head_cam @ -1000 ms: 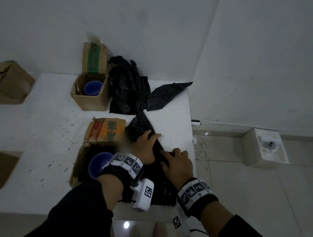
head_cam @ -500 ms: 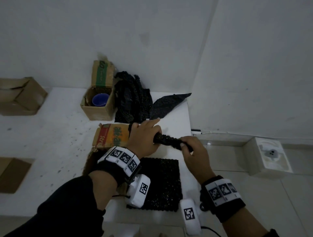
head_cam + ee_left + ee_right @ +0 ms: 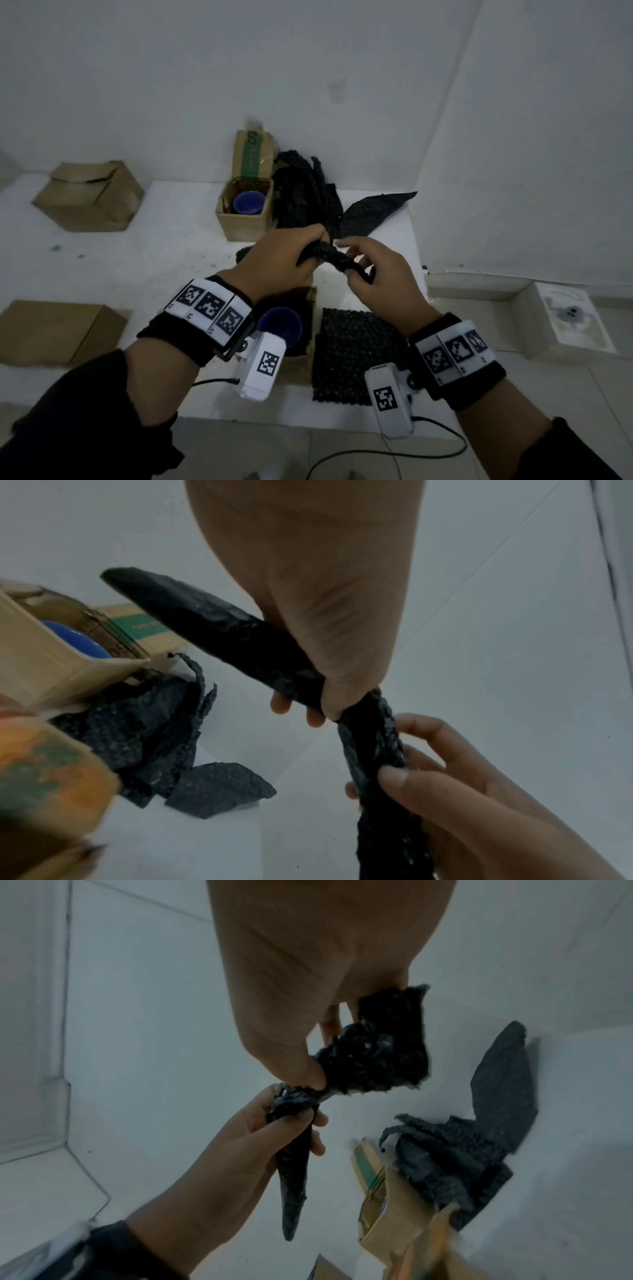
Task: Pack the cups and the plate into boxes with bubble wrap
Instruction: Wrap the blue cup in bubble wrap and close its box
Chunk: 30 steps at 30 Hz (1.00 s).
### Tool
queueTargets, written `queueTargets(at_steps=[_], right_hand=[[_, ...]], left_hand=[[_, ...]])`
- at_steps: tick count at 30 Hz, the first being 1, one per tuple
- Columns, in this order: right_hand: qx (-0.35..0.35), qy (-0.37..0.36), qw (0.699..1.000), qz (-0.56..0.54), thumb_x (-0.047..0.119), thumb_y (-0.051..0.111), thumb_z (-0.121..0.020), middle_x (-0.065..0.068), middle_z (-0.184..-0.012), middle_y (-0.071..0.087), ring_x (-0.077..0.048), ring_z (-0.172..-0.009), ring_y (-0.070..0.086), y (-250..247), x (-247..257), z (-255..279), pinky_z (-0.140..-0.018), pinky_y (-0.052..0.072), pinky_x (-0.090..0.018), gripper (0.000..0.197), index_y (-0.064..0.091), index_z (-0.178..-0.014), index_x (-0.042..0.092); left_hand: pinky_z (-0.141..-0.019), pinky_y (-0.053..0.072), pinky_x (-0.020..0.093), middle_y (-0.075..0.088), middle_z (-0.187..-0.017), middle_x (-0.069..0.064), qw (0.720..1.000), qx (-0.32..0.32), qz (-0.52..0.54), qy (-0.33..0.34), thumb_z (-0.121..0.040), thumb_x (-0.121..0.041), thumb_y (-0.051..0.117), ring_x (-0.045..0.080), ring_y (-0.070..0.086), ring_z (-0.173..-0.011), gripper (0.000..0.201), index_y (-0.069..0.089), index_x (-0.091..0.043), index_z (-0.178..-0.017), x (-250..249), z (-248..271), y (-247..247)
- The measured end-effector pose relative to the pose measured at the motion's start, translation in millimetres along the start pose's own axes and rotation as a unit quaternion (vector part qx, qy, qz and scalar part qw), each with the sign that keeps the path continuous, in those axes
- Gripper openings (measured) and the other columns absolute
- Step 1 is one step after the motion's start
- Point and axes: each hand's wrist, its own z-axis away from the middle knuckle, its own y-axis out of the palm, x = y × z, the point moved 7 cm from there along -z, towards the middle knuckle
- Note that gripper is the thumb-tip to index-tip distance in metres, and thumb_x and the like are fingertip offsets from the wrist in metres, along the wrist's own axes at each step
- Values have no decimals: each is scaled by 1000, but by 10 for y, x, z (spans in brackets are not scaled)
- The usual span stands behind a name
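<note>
Mid-frame, left hand [image 3: 281,260] and right hand [image 3: 380,277] each clamp the rolled wrap [image 3: 329,257], likely compacting it as padding.

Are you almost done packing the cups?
Partly. One blue cup already sits in the far box, another blue cup in the near box. Right now the left hand and right hand grip a twisted bubble wrap strip. Both boxes are still open, and no plate is visible.
</note>
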Motion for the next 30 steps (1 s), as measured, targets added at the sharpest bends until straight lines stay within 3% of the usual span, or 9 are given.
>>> queueTargets(at_steps=[3, 6, 10, 14, 18, 22, 26, 28, 30], right_hand=[[53, -4, 998, 42, 10, 58, -76, 1, -96, 69, -19, -86, 61, 352, 50, -1, -74, 47, -29, 33, 70, -106, 19], [120, -16, 984, 129, 18, 55, -70, 3, -92, 73, -25, -87, 60, 646, 93, -4, -81, 42, -36, 32, 74, -95, 25], [295, -30, 919, 259, 10, 56, -78, 10, -108, 69, -21, -102, 51, 1037, 162, 69, -85, 26, -34, 35, 71, -102, 31], [418, -87, 836, 346, 13, 56, -85, -2, -111, 62, -27, -102, 52, 1287, 312, 131, -82, 32, -33, 29, 69, -108, 24], [461, -92, 791, 391, 17, 50, -93, -16, -116, 51, -33, -97, 53, 1421, 354, 215, -72, 36, -36, 25, 62, -110, 3], [496, -90, 753, 422, 14, 45, -95, -16, -108, 55, -31, -92, 55, 1504, 289, 316, -72, 43, -38, 24, 60, -109, 0], [558, -25, 719, 413, 13, 46, -91, -4, -63, 43, -21, -58, 43, 1540, 235, 409, -63, 42, -33, 21, 52, -73, 5], [584, 11, 707, 399, 19, 42, -93, -5, -62, 47, -21, -59, 42, 1563, 192, 473, -68, 46, -36, 33, 41, -61, 12], [587, 32, 708, 391, 28, 32, -97, -9, -72, 56, -23, -68, 47, 1584, 149, 492, -74, 47, -37, 39, 42, -62, 13]], left_hand=[[-71, 46, 33, 61, -98, -2, 998, 43, -12, -44, -82, -16, 63, 19, 58, -90, 23, 51, -24, -100, 324, 369, 60], [-83, 46, 31, 59, -116, 1, 992, 100, -22, -71, -78, -8, 66, 19, 55, -107, 37, 57, -17, -112, 576, 670, 143], [-87, 48, 32, 63, -118, -2, 976, 192, -46, -90, -75, -5, 61, 19, 57, -108, 44, 63, -23, -116, 687, 911, 325], [-88, 48, 34, 66, -116, 0, 965, 249, -31, -80, -75, -5, 58, 22, 58, -103, 46, 65, -25, -116, 655, 1023, 559], [-83, 48, 30, 68, -110, 1, 962, 265, -11, -67, -76, -8, 52, 23, 59, -96, 43, 67, -26, -112, 588, 1071, 725], [-84, 48, 33, 68, -109, 5, 956, 282, -26, -78, -74, -28, 33, 26, 59, -94, 51, 65, -27, -114, 629, 1094, 854], [-82, 46, 37, 65, -101, 13, 967, 235, -17, -92, -76, -31, 31, 28, 56, -93, 49, 63, -19, -110, 712, 1084, 809], [-84, 45, 36, 64, -102, 8, 983, 162, 8, -89, -80, -31, 35, 22, 54, -96, 42, 62, -22, -112, 744, 1095, 733], [-95, 41, 32, 62, -114, 3, 995, 63, 18, -72, -86, -29, 40, 17, 51, -109, 40, 59, -20, -120, 777, 1114, 636]])
